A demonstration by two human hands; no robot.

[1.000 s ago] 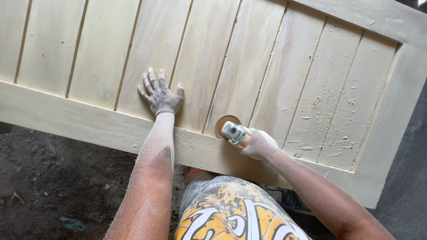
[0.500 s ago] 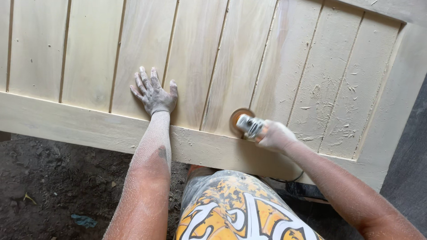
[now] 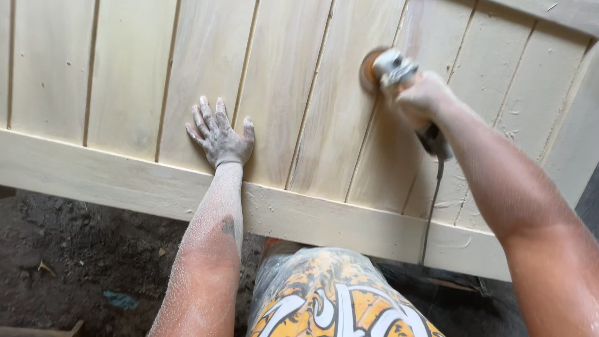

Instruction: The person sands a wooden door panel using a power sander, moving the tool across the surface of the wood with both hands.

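A large pale yellow wooden door (image 3: 125,81) made of upright planks with a wide bottom rail lies flat in front of me. My left hand (image 3: 219,135), coated in dust, rests flat on a plank with fingers spread, just above the rail. My right hand (image 3: 419,95) grips a small angle grinder (image 3: 392,65) whose round sanding disc (image 3: 369,68) presses on a plank further up the door. The tool's dark cord (image 3: 433,206) hangs down across the rail.
Dark dirt ground (image 3: 81,249) with small debris lies below the door's near edge at the left. My knees in orange, black and white patterned shorts (image 3: 331,299) sit under the rail. The door's right stile (image 3: 577,143) runs along the right edge.
My right hand has carried the grinder up the planks, away from the bottom rail. My left hand has stayed flat in the same spot.
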